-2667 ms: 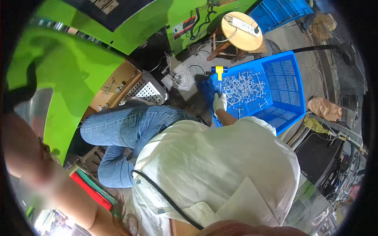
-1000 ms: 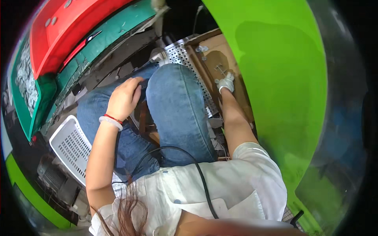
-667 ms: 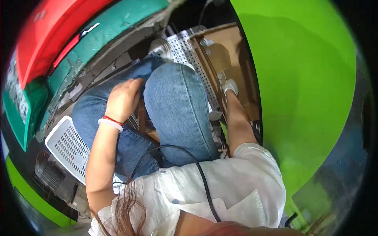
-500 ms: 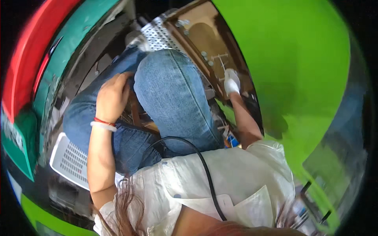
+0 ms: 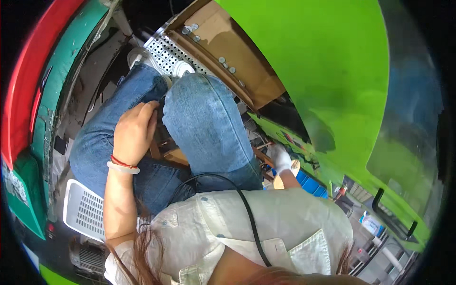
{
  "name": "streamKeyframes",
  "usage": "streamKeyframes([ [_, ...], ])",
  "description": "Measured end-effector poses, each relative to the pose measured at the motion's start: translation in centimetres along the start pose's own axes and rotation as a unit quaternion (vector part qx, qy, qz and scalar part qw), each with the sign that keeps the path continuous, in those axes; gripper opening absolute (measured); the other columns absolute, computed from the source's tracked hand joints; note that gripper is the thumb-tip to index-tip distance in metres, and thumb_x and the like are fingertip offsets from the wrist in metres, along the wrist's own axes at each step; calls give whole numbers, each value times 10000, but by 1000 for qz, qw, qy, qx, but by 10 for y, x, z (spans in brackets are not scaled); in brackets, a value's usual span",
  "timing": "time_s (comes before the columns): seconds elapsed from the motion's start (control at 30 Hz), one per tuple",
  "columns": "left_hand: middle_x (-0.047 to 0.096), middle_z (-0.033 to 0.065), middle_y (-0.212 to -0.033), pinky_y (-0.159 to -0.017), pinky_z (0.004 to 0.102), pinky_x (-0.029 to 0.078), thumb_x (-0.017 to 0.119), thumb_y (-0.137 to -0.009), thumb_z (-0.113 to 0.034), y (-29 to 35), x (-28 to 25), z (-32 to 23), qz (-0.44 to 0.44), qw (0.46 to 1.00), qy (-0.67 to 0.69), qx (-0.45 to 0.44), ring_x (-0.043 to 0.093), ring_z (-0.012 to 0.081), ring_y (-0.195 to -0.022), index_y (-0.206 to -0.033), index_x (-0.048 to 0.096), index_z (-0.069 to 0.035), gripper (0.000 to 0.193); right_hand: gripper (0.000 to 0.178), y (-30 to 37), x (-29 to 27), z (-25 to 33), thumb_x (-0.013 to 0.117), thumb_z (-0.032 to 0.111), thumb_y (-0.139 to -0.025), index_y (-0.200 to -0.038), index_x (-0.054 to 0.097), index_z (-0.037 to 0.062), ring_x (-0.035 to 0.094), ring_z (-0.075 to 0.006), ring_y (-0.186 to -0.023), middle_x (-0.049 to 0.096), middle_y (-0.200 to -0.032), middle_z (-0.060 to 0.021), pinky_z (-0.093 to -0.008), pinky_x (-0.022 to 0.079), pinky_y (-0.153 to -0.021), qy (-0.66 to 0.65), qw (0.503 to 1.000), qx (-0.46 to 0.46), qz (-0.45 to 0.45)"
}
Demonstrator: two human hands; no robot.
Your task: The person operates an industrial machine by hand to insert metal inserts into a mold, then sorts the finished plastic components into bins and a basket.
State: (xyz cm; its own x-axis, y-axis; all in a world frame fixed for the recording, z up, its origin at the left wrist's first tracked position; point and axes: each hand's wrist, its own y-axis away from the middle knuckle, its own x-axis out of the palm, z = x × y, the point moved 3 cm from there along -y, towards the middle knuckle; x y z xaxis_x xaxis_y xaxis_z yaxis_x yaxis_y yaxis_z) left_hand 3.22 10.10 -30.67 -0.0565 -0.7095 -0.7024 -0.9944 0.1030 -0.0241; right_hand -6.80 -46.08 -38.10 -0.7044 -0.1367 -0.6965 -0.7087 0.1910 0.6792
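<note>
My left hand [image 5: 134, 135] lies on my jeans [image 5: 209, 118] between the thighs, palm down, fingers stretched out and holding nothing; a red cord and a pale bangle circle its wrist. My right hand [image 5: 281, 159], in a white glove, hangs low beside my right thigh. Motion smears its fingers, so I cannot make out what they hold. Close by it are a round tan seat-like piece [image 5: 293, 168] and a blue crate [image 5: 311, 184]. Ahead, a brown cardboard box [image 5: 247, 57] contains several small greyish round-ended pieces [image 5: 222, 60].
A large green machine panel [image 5: 323, 57] rises on my right, with a black handle [image 5: 378, 199] lower down. The box sits by a white perforated panel [image 5: 173, 54] near my shoes. A white slotted basket [image 5: 84, 209] stands at my left. Red and green machine parts [image 5: 28, 85] border the far left.
My right hand has drawn back from the cardboard box, where it was at a pale branched piece, down beside my thigh. That piece no longer shows in the box. My left hand stays put.
</note>
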Motion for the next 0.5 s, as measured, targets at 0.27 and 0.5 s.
streamKeyframes([
  [0.27, 583, 124, -789, -681, 403, 464, 565, -771, -52, 11, 2, 29, -30, 993, -48, -108, 586, 312, -743, -957, 571, -39, 187, 366, -329, -14, 141, 519, 337, -852, -1056, 608, 46, 544, -386, -1050, 605, -1125, -188, -403, 423, -914, -198, 978, -13, -65],
  [0.5, 569, 96, -776, -697, 372, 462, 562, -761, -67, 29, 21, 47, 16, 984, -75, -163, 582, 282, -736, -960, 582, -48, 201, 411, -397, -12, 341, 523, 334, -839, -1103, 589, 26, 565, -340, -1015, 594, -1110, -204, -397, 439, -867, -219, 955, -33, -196],
])
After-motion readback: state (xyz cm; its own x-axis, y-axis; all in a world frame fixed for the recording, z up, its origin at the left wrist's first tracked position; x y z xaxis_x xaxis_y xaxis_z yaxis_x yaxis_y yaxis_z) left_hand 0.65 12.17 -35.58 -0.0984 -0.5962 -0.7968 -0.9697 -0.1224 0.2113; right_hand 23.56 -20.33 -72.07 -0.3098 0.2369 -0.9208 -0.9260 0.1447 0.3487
